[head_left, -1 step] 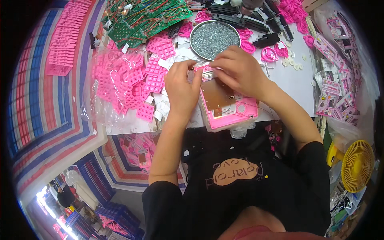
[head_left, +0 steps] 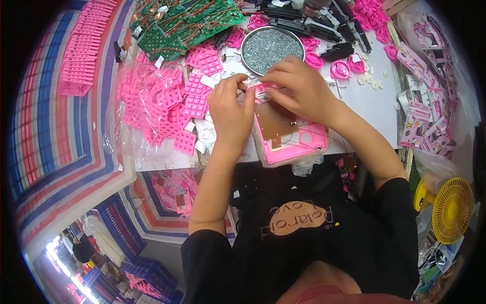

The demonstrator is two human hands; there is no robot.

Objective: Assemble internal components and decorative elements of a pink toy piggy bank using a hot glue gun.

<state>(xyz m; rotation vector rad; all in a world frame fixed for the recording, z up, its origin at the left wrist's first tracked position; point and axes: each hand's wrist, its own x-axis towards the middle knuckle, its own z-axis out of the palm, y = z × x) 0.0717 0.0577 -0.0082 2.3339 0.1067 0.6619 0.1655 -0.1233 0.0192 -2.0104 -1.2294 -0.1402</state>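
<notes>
A pink plastic housing (head_left: 316,137), its inside facing up, lies at the front edge of the table on clear plastic wrapping (head_left: 308,166). Inside it sits a brown circuit board (head_left: 276,121) with thin wires running off it. My left hand (head_left: 230,109) is closed on the housing's far left corner, fingers over the edge and thumb inside. At the far end, my right hand (head_left: 301,93) has its thumb and fingertips curled together over the housing. What those fingertips grip, if anything, is hidden. A round tray of small metal screws (head_left: 271,50) stands just beyond both hands.
To the left lie pink keypads (head_left: 195,104), a clear bag of pink parts (head_left: 147,101) and green circuit boards (head_left: 187,28). Black parts (head_left: 304,30) and pink rings (head_left: 340,69) lie beyond the tray. Printed pink panels (head_left: 425,114) fill a bag at right, above a yellow fan (head_left: 452,210).
My right hand has shifted very slightly to the left and its fingertips have moved a little at the housing's far end. The left hand and the housing stay nearly still.
</notes>
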